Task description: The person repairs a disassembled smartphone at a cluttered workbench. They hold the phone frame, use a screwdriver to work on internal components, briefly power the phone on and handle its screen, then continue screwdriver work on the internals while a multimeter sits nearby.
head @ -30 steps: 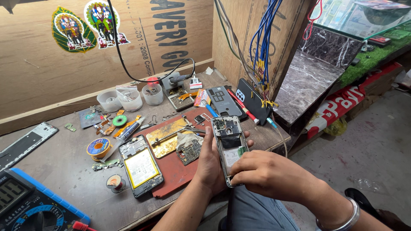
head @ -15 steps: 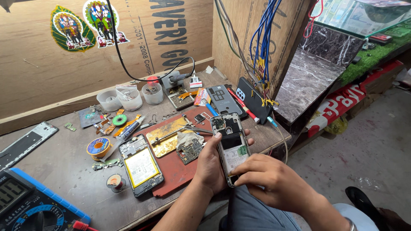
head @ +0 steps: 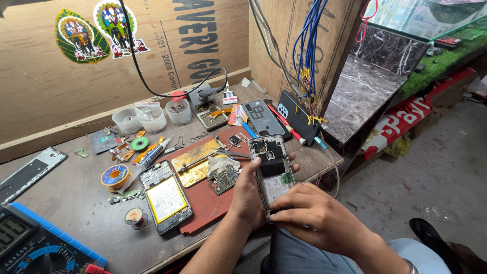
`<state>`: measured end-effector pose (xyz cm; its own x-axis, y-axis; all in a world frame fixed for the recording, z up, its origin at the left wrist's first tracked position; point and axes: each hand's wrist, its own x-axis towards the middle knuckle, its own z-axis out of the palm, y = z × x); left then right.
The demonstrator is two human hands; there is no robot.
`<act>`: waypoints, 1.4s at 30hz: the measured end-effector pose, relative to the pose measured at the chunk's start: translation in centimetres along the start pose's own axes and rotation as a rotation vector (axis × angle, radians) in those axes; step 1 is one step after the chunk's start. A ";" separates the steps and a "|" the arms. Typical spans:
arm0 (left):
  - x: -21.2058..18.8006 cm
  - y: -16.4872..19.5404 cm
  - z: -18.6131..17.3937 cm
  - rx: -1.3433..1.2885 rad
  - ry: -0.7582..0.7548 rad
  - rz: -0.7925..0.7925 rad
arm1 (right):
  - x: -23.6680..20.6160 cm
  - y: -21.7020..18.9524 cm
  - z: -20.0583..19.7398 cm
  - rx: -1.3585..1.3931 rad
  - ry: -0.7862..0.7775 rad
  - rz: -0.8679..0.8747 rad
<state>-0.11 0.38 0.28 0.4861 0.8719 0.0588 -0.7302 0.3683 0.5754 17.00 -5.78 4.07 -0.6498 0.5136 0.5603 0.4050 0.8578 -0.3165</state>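
Note:
My left hand (head: 247, 195) grips an opened phone (head: 272, 170) by its left edge, back cover off, black shielding and a green part showing inside. My right hand (head: 319, 218) rests on the phone's lower end, fingers curled over the bottom edge and pressing near the green part. The phone is held just above the front right corner of a red work mat (head: 203, 213). Whether the right hand pinches a small tool is hidden by its fingers.
On the mat lie a loose circuit board (head: 223, 177) and a gold plate (head: 195, 160). A second open phone with a yellow battery (head: 166, 197) lies left. Solder spool (head: 115, 176), clear cups (head: 152, 117), a multimeter (head: 35, 248), back covers (head: 264, 117), hanging blue wires (head: 307, 56).
My right hand has slid slightly down and right along the phone's lower end. The phone has tilted a little more upright in my left hand.

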 end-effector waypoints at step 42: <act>0.2 -0.1 -0.2 -0.016 -0.028 -0.003 | -0.8 0.6 -0.1 -0.005 -0.005 0.008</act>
<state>0.00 0.61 0.10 0.5018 0.8613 0.0802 -0.7360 0.3765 0.5626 17.81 -5.70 3.53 -0.6501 0.5203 0.5538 0.4135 0.8537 -0.3166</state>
